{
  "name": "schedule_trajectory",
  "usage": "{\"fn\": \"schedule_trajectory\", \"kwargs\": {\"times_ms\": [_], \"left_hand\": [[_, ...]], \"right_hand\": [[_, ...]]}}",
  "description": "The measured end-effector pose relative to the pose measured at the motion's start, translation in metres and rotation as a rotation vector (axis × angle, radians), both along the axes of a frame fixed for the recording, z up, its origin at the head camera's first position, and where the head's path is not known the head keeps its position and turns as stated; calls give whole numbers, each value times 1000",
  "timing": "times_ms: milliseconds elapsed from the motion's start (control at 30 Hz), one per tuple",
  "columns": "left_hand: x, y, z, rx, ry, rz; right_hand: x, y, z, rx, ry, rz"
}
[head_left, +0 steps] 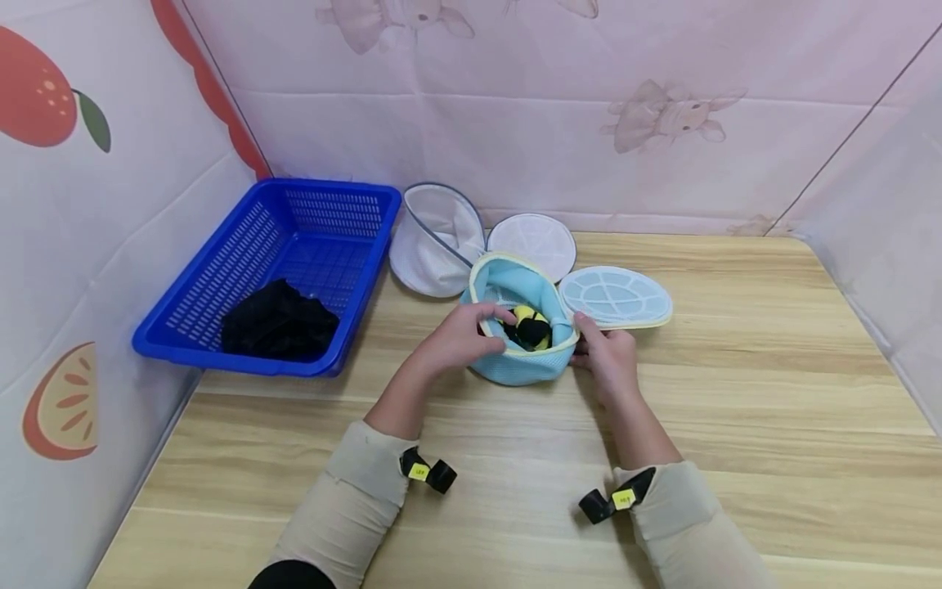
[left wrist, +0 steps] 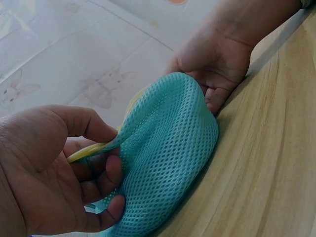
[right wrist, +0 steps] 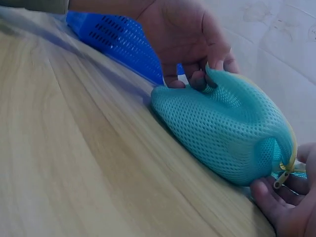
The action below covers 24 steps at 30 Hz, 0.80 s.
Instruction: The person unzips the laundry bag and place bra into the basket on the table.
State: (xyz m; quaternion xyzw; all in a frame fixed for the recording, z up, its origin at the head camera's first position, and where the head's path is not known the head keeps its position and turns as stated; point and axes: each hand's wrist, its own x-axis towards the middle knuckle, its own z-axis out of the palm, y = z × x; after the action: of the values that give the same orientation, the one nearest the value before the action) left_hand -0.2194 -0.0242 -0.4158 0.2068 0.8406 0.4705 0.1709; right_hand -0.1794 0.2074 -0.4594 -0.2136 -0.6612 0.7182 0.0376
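Observation:
A light-blue mesh laundry bag with yellow trim stands on the table, its round mouth unzipped. Inside lies a black-and-yellow bundle of fabric. My left hand pinches the bag's yellow rim on the left, thumb outside and fingertips against the mesh, as the left wrist view shows. At the opposite side my right hand grips the edge where the lid joins the bag. A zipper pull hangs by its fingers in the right wrist view. The lid lies folded back to the right.
To the left stands a blue plastic basket with a black cloth in it. Behind the blue bag lie an open white mesh bag with dark trim and its round white lid. A patterned cloth wall borders the table's back edge.

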Motion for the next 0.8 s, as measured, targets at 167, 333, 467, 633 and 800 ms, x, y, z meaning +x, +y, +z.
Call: {"fn": "schedule_trajectory", "kwargs": {"times_ms": [167, 333, 467, 633, 800], "left_hand": [[3, 2, -1, 37, -3, -15], [7, 3, -4, 68, 20, -64], [10, 5, -5, 58, 42, -117], [13, 9, -3, 62, 86, -203], [15, 9, 0, 21, 125, -235]], "right_hand": [[1, -1, -2, 20, 36, 21], [0, -1, -6, -51, 77, -9], [-3, 2, -5, -137, 82, -10], [-5, 3, -5, -101, 83, -58], [-4, 1, -5, -50, 110, -118]]}}
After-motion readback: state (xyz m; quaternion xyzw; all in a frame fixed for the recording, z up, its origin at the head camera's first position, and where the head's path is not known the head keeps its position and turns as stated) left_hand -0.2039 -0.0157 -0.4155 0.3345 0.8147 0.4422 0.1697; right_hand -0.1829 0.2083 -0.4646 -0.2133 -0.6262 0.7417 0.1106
